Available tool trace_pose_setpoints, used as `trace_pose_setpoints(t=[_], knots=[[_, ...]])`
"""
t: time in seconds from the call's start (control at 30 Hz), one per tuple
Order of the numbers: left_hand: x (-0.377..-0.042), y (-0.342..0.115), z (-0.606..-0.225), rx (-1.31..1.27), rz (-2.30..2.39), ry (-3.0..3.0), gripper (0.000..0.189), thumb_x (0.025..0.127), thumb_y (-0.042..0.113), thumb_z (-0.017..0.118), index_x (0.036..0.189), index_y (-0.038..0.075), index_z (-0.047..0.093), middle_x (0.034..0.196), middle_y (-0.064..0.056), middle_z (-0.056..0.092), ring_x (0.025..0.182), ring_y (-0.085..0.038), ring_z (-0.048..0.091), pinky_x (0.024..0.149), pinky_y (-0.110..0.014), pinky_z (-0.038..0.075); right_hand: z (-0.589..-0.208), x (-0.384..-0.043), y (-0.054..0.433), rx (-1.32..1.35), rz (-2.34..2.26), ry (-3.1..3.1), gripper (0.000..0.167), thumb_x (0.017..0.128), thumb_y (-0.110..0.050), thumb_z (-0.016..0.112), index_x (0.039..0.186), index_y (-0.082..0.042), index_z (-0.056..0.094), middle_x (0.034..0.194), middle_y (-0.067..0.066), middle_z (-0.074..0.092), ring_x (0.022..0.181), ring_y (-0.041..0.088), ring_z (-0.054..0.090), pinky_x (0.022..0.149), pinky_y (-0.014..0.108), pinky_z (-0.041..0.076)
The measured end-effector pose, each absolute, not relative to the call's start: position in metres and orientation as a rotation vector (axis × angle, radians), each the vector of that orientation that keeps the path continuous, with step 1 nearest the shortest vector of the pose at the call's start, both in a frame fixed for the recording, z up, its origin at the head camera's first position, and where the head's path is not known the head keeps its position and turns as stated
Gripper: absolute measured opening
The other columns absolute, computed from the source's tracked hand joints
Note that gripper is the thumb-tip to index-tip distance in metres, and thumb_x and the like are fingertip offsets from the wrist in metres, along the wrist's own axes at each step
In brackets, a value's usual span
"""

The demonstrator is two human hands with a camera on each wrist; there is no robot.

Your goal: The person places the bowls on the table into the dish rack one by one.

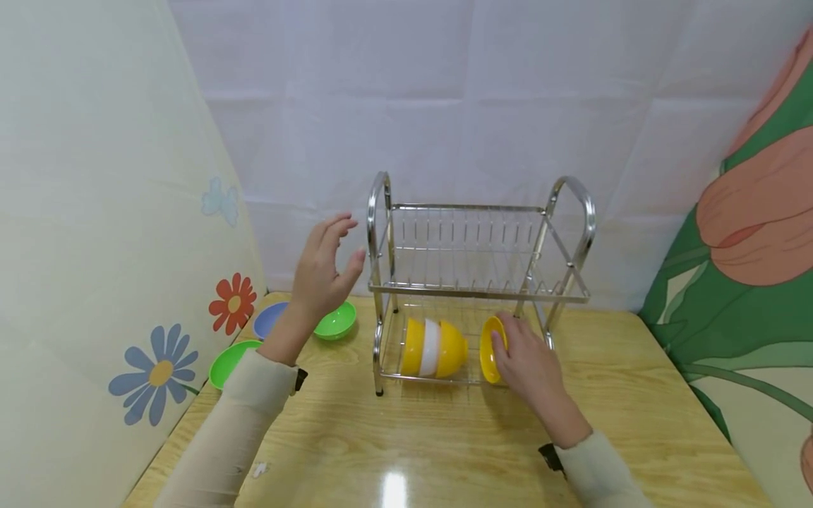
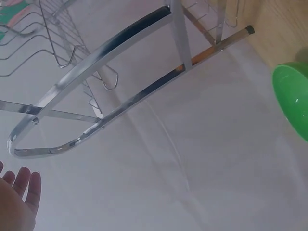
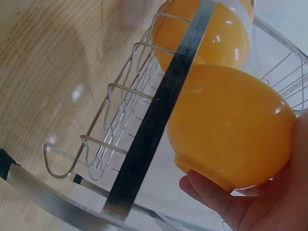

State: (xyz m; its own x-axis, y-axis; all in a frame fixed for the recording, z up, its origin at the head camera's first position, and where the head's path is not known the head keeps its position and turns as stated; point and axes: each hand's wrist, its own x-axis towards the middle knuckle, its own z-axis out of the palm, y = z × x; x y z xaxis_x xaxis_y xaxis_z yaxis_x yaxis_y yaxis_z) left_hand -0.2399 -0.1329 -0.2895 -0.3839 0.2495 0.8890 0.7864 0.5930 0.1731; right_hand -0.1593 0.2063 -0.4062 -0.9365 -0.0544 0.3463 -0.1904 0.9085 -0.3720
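Note:
My right hand [image 1: 528,358] holds a yellow bowl [image 1: 488,351] at the right end of the dish rack's lower shelf, its opening facing left. In the right wrist view the fingers [image 3: 211,192] lie against the foot of this bowl [image 3: 231,125]. To its left on the same shelf, a white bowl [image 1: 430,348] sits on edge between two yellow bowls, the nearer one [image 1: 452,350] with its foot toward the held bowl. My left hand [image 1: 322,271] is raised in the air beside the rack's left upright [image 1: 375,240], fingers loosely extended, holding nothing.
The two-tier metal dish rack [image 1: 479,293] stands on the wooden table [image 1: 356,444] before a white cloth backdrop. Left of it are a green bowl [image 1: 336,322], a blue bowl [image 1: 268,319] and another green bowl [image 1: 230,361]. A small white scrap [image 1: 260,470] lies near the front left.

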Motion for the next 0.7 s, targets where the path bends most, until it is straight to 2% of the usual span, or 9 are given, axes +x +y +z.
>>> trace_pose_setpoints(t=[0.23, 0.43, 0.57, 0.7], knots=[[-0.251, -0.122, -0.268, -0.846, -0.746, -2.008, 0.055, 0.098, 0.033, 0.052, 0.141, -0.001, 0.049, 0.148, -0.019, 0.047, 0.118, -0.035, 0.055, 0.098, -0.048, 0.05, -0.41, -0.168, 0.201, 0.165, 0.555, -2.801, 0.05, 0.108, -0.036, 0.039, 0.149, -0.008, 0.047, 0.144, 0.022, 0.054, 0.113, 0.047, 0.062, 0.086, 0.063, 0.053], [-0.262, -0.109, -0.254, -0.834, -0.728, -2.146, 0.057, 0.1, 0.031, 0.056, 0.147, 0.001, 0.045, 0.154, -0.017, 0.041, 0.139, -0.033, 0.042, 0.113, -0.049, 0.04, -0.415, -0.175, 0.196, 0.212, 0.536, -2.795, 0.05, 0.108, -0.034, 0.039, 0.147, -0.004, 0.048, 0.14, 0.025, 0.056, 0.114, 0.047, 0.062, 0.087, 0.062, 0.054], [-0.269, -0.101, -0.248, -0.799, -0.723, -2.235, 0.058, 0.1, 0.034, 0.057, 0.147, 0.002, 0.045, 0.155, -0.016, 0.04, 0.143, -0.031, 0.039, 0.112, -0.05, 0.042, -0.418, -0.179, 0.193, 0.207, 0.555, -2.823, 0.051, 0.109, -0.037, 0.036, 0.148, -0.005, 0.047, 0.141, 0.025, 0.055, 0.116, 0.047, 0.061, 0.089, 0.061, 0.054], [-0.276, -0.096, -0.242, -0.765, -0.688, -2.309, 0.059, 0.102, 0.035, 0.055, 0.148, 0.001, 0.043, 0.156, -0.016, 0.037, 0.144, -0.032, 0.037, 0.112, -0.05, 0.042, -0.417, -0.181, 0.19, 0.185, 0.589, -2.877, 0.056, 0.109, -0.041, 0.03, 0.151, -0.007, 0.043, 0.144, 0.025, 0.052, 0.119, 0.048, 0.059, 0.096, 0.062, 0.05]])
